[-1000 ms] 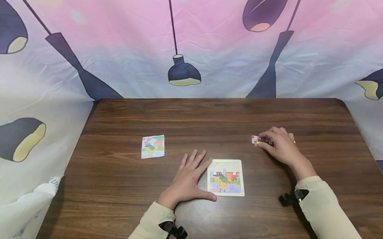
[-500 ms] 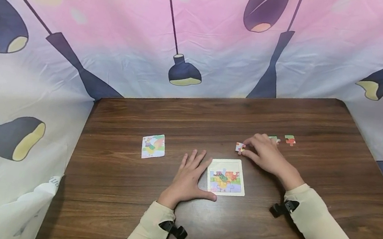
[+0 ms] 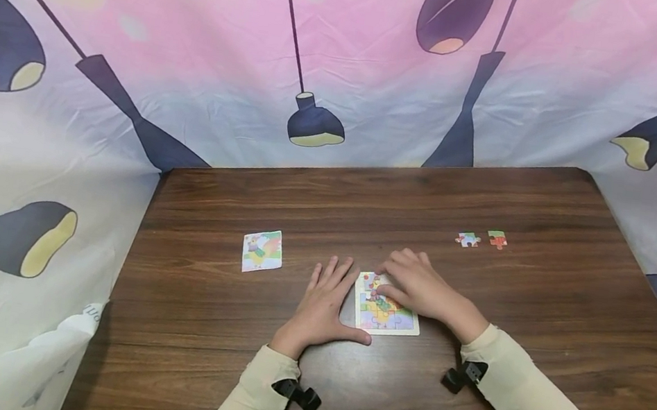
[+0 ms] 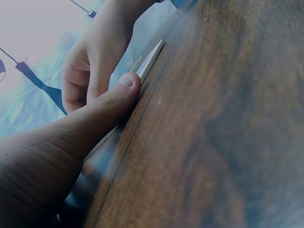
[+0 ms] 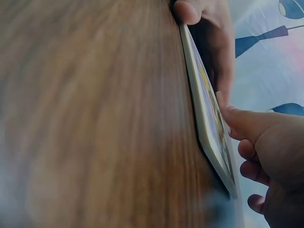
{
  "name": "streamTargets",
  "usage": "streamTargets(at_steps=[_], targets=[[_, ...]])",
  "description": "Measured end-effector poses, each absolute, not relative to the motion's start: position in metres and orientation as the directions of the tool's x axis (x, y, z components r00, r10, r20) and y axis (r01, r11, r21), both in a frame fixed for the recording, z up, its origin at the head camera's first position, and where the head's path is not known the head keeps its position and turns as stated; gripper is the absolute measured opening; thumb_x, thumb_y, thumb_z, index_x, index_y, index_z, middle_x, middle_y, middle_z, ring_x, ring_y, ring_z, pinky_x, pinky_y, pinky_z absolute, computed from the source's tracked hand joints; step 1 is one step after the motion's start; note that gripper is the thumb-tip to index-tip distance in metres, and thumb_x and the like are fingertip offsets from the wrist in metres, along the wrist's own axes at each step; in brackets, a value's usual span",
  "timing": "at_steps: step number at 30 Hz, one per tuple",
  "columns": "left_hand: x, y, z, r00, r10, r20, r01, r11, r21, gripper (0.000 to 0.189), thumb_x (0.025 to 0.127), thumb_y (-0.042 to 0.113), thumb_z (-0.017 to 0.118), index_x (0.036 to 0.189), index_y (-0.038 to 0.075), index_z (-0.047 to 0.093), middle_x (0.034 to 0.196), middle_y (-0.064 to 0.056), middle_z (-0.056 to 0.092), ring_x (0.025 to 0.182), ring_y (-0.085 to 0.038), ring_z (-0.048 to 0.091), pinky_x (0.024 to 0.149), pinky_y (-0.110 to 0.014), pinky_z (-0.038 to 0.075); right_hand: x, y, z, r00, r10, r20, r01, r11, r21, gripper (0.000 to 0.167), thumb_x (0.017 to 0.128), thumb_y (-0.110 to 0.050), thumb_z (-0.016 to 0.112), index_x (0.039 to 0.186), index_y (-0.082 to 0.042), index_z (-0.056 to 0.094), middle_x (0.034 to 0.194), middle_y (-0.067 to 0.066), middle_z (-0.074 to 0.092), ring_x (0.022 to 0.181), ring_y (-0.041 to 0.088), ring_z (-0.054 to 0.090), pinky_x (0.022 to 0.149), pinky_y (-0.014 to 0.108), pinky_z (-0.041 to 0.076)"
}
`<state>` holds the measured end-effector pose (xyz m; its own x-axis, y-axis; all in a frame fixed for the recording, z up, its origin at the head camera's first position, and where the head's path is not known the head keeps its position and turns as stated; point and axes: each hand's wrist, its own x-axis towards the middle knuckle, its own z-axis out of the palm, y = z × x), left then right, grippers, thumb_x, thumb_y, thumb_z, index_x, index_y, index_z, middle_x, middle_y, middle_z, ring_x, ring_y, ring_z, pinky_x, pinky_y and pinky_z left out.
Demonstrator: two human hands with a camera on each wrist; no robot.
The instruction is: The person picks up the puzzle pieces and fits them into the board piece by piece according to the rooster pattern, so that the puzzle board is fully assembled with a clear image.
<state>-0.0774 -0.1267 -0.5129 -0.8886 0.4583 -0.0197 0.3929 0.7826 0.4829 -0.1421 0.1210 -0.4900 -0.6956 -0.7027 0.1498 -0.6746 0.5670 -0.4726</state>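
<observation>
A small square jigsaw puzzle [image 3: 386,320] in a pale frame lies on the table, its lower part filled with interlocking coloured pieces. My left hand [image 3: 320,309] is spread at the frame's left side, thumb along the lower left corner and fingers straight. Over the frame's upper part, my right hand [image 3: 420,288] pinches a puzzle piece [image 3: 369,281] at the upper left corner. In the right wrist view, a thin edge of that piece [image 5: 219,97] shows tilted at the right thumb's tip. The right hand covers the frame's upper right part.
Two loose puzzle pieces, one bluish-white [image 3: 468,239] and one red and green [image 3: 497,239], lie at the back right of the brown wooden table [image 3: 192,326]. A square picture card [image 3: 262,252] lies to the left. A printed cloth [image 3: 231,44] hangs behind.
My right hand has carried a puzzle piece from the back right, left and nearer to the frame's upper left corner. This uncovered the two loose pieces. My left hand has stayed in place.
</observation>
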Motion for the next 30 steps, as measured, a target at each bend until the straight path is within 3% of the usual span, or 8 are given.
streamTargets(at_steps=[11,19,26,30], targets=[[-0.078,-0.127,-0.511,-0.883,0.469,-0.022,0.402,0.779,0.48,0.132,0.071,0.072,0.087,0.17,0.012,0.023,0.177,-0.01,0.013,0.163,-0.03,-0.004,0.13,-0.053,-0.004,-0.139,0.113,-0.494,-0.685,-0.707,0.175,-0.693,0.558,-0.458,0.03,0.096,-0.028,0.08,0.121,-0.012,0.074,0.109,-0.002,0.065,0.106,0.02,0.056,0.088,0.042,0.039],[-0.079,-0.127,-0.511,-0.88,0.474,-0.01,0.411,0.774,0.482,0.131,0.072,0.071,0.087,0.169,0.011,0.023,0.176,-0.011,0.014,0.163,-0.032,-0.002,0.13,-0.055,-0.002,-0.136,0.106,-0.496,-0.695,-0.69,0.204,-0.689,0.555,-0.466,0.015,0.093,-0.021,0.082,0.107,-0.02,0.08,0.103,-0.005,0.062,0.1,0.018,0.055,0.083,0.038,0.037],[-0.079,-0.128,-0.511,-0.883,0.469,-0.017,0.4,0.771,0.496,0.131,0.072,0.07,0.088,0.169,0.011,0.023,0.176,-0.011,0.014,0.163,-0.03,-0.004,0.13,-0.055,-0.003,-0.131,0.1,-0.487,-0.711,-0.677,0.193,-0.68,0.591,-0.433,0.014,0.091,-0.017,0.08,0.104,-0.018,0.081,0.1,-0.004,0.063,0.098,0.02,0.057,0.081,0.04,0.038],[-0.077,-0.128,-0.513,-0.883,0.469,-0.018,0.398,0.769,0.499,0.131,0.072,0.07,0.087,0.169,0.011,0.023,0.176,-0.011,0.014,0.163,-0.031,-0.002,0.13,-0.056,-0.002,-0.136,0.112,-0.487,-0.722,-0.659,0.213,-0.667,0.579,-0.47,0.015,0.093,-0.017,0.079,0.107,-0.016,0.082,0.101,-0.003,0.065,0.099,0.02,0.057,0.084,0.042,0.038]])
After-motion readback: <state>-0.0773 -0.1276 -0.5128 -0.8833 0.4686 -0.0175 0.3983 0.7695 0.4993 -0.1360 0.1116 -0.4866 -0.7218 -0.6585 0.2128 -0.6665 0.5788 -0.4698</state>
